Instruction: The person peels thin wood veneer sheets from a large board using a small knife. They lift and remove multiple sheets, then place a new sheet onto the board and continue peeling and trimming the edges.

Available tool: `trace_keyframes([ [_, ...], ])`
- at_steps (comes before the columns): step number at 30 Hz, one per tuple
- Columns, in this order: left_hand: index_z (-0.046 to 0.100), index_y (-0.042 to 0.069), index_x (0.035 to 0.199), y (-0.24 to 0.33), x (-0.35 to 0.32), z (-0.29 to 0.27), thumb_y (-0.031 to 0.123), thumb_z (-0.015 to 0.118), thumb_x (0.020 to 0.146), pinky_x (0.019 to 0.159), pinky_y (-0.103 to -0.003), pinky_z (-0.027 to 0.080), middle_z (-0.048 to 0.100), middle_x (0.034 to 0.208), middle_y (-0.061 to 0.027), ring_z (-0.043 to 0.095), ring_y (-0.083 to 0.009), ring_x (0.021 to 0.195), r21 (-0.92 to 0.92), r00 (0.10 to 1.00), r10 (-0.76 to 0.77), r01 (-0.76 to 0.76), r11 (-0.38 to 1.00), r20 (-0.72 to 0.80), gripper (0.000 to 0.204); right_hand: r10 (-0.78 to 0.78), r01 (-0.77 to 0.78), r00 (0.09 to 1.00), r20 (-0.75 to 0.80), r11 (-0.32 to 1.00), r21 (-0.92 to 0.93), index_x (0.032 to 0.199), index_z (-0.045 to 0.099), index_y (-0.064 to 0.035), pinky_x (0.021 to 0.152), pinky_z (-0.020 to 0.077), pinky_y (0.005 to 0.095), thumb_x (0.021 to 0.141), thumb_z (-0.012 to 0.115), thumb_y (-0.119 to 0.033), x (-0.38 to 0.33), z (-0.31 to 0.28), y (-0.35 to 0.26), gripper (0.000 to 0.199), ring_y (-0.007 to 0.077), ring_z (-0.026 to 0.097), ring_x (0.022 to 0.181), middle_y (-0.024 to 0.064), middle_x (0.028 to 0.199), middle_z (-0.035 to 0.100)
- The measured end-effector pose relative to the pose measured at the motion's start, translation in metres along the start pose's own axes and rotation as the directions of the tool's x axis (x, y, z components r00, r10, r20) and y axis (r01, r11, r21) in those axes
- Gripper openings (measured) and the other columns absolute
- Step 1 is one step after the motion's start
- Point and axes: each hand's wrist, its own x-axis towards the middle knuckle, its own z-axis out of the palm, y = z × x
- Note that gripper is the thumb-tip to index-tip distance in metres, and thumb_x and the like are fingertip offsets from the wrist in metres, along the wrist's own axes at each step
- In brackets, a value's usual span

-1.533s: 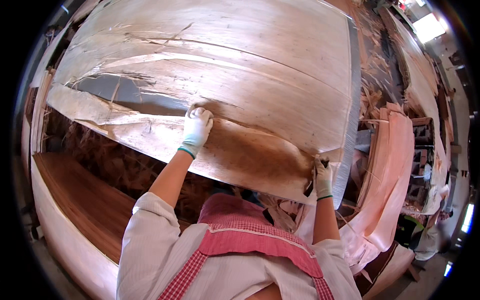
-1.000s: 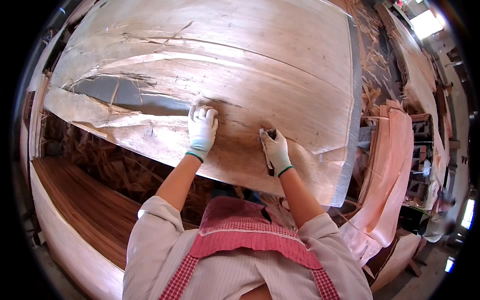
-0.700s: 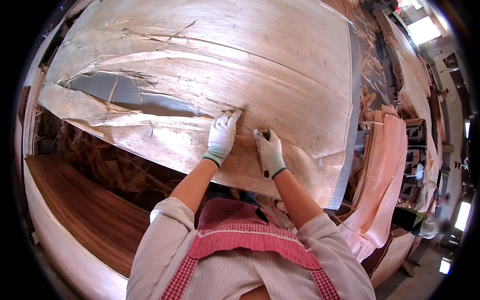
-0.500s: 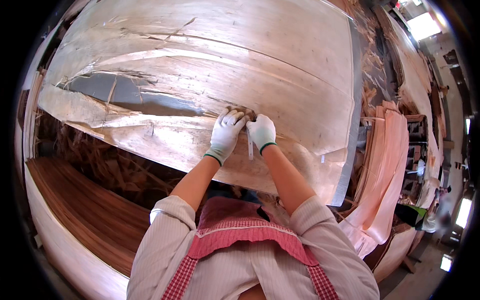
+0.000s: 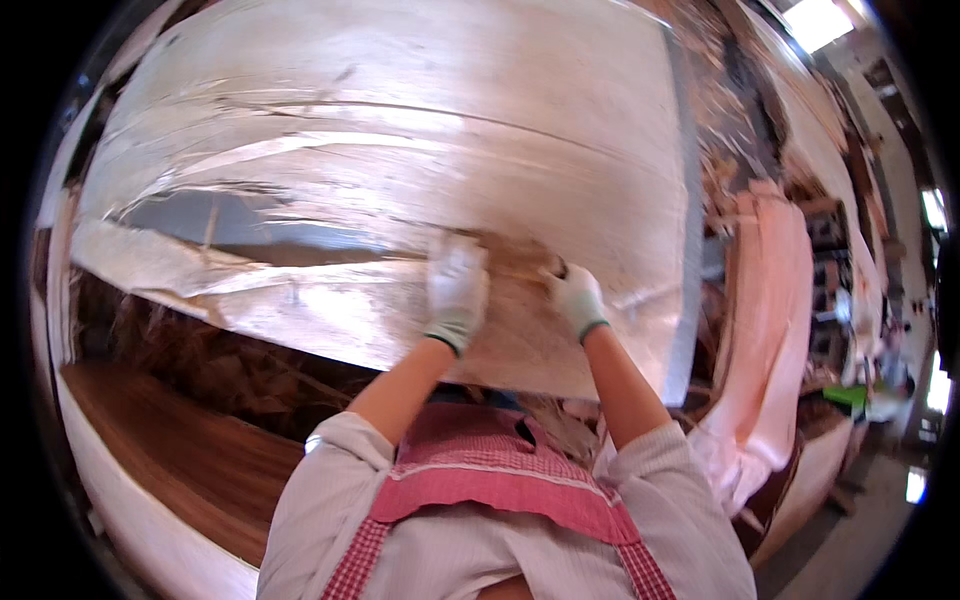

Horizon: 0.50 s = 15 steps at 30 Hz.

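Note:
A broad pale wood veneer sheet lies before me, with a long split along its near part that shows a grey surface beneath. My left hand, in a white glove with a green cuff, lies flat on the sheet at the split's right end, its fingers stretched and blurred. To its right my right hand, gloved alike, is closed at the sheet. A small dark thing shows at its fingertips, too blurred to name. Between the hands runs a brownish, smeared patch of veneer.
Stacked reddish-brown veneer stands at the lower left, with loose scraps beside it. At right hang pinkish veneer sheets past the grey table edge. More shavings lie at the far right.
My right hand has moved right and slightly toward me, away from my left hand. My left hand has flattened from curled fingers. The view has shifted a little.

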Motion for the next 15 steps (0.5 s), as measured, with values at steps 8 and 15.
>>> trace_keyframes([
  [8,0.057,0.008,0.122,0.092,-0.018,0.096,0.022,0.046,0.089,0.107,-0.041,0.034,0.056,0.128,-0.0103,0.051,-0.0249,0.12,-0.082,0.915,0.393,-0.387,0.918,0.086,0.037,-0.072,0.093,0.988,-0.134,0.983,0.157,0.096,0.065,0.0103,0.068,0.0503,0.0432,0.082,0.063,-0.016,-0.008,0.022,0.057,0.03,0.0345,0.067,0.077,0.0249,0.084,0.068],
  [15,0.048,0.006,0.134,0.061,-0.03,0.104,0.025,0.046,0.089,0.116,-0.045,0.022,0.047,0.14,-0.0139,0.038,-0.0271,0.136,-0.316,0.878,0.46,-0.403,0.859,0.13,0.049,-0.373,0.377,0.904,-0.207,0.926,-0.026,0.097,0.062,0.0052,0.071,0.0504,0.0436,0.083,0.064,-0.011,-0.028,0.021,0.047,0.021,0.0384,0.065,0.08,0.0245,0.086,0.066],
])
